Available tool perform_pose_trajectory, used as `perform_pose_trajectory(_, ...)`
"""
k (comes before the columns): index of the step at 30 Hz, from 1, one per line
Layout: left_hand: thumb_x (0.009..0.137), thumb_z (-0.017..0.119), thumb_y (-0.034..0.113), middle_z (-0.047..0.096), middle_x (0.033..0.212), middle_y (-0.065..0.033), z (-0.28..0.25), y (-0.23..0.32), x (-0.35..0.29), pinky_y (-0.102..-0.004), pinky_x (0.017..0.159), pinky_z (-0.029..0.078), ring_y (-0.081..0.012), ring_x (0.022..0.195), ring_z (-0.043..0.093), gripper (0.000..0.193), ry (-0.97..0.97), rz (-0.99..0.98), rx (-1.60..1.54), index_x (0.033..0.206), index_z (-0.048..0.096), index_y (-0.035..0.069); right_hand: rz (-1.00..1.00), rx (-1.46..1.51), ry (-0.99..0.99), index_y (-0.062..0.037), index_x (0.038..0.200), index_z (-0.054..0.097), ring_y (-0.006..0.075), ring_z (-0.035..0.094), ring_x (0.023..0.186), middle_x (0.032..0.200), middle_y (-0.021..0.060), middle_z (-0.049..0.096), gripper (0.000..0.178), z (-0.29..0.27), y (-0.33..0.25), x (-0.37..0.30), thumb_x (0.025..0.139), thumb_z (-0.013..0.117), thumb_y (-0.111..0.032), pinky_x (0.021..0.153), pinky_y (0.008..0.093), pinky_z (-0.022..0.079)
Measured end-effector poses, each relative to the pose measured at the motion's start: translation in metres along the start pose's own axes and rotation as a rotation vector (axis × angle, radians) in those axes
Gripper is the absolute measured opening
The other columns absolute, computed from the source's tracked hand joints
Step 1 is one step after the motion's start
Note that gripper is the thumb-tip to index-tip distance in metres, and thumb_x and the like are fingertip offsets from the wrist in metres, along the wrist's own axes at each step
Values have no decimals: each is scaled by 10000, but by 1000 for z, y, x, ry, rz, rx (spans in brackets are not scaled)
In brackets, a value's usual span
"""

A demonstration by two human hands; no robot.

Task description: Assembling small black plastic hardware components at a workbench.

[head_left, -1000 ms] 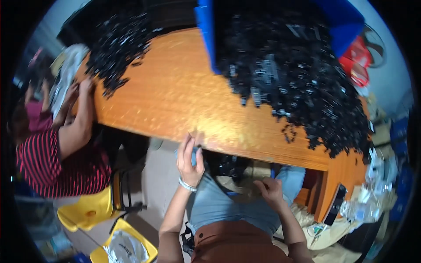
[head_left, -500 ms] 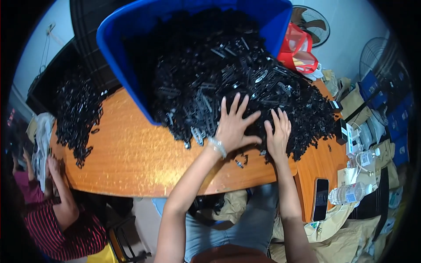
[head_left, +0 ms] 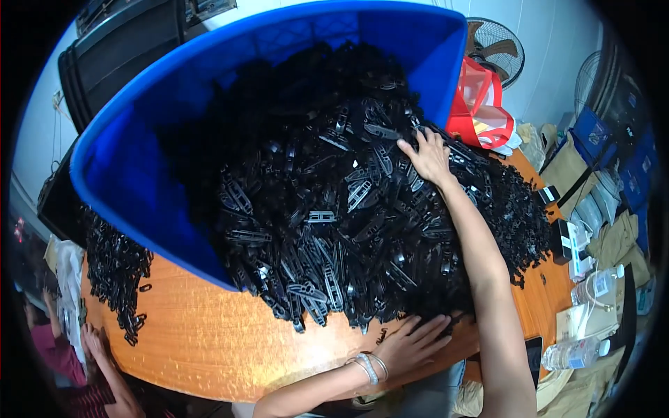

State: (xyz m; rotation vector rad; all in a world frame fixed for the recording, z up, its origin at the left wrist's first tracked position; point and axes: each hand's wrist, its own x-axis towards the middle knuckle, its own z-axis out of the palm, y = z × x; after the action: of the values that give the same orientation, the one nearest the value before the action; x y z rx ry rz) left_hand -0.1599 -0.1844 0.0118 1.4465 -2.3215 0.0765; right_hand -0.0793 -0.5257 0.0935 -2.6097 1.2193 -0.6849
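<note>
A large heap of black slotted plastic clips (head_left: 320, 216) spills from a tipped blue bin (head_left: 418, 63) onto the wooden table. My right arm reaches across the heap, and my right hand (head_left: 430, 155) lies on the clips near the bin's right side. Its thumb is apart and its fingertips rest on or among the pieces. At the near edge of the heap is my left hand (head_left: 414, 345), fingers outstretched and spread against the clips, close to the table's front edge. No clip shows held in either hand.
Another pile of black pieces (head_left: 115, 272) lies at the table's left, near a co-worker's hand (head_left: 94, 341). Smaller black parts (head_left: 519, 230) cover the right side. Bottles (head_left: 575, 354), a phone (head_left: 533, 359) and a red bag (head_left: 481, 104) stand or lie along the right.
My right hand has moved far up over the heap toward the bin. My left hand has come down to its near edge. The clips extend farther toward me, and the view has shifted.
</note>
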Motion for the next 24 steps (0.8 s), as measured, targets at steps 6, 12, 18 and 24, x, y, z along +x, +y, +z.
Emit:
perform_pose_trajectory(6, 876, 429, 265, 294, 1462, -124, -1, -8, 9, -419, 1070, 166, -197, 1383, 207, 489, -54, 52, 111, 1338, 422, 106, -76, 61, -74, -76, 1273, 513, 405, 396, 1225, 1375, 183, 384, 848, 12, 3, 28, 732, 477, -728, 987, 570, 305)
perform_pose_trajectory(12, 864, 391, 175, 286, 1460, -151, 2, -11, 14, -388, 1096, 162, -222, 1380, 214, 484, -20, 142, 117, 1322, 419, 21, -78, 88, -255, -42, 976, 692, 340, 621, 941, 858, 166, 679, 824, -13, -17, 36, 693, 464, -781, 846, 422, 453)
perform_pose_trajectory(18, 853, 406, 184, 319, 1436, -167, 6, -11, 19, -425, 1111, 143, -248, 1366, 241, 468, 0, 202, 122, 1283, 461, 9, -115, 201, -342, 95, 995, 637, 347, 616, 968, 980, 275, 632, 947, -8, -25, 21, 698, 464, -787, 840, 396, 468)
perform_pose_trajectory(24, 844, 423, 195, 333, 1429, -161, 10, -11, 23, -448, 1115, 141, -270, 1364, 240, 454, -24, 243, 85, 1253, 486, 10, -122, 237, -311, 68, 723, 649, 258, 610, 715, 675, 158, 612, 868, 2, -22, 22, 721, 455, -778, 681, 381, 467)
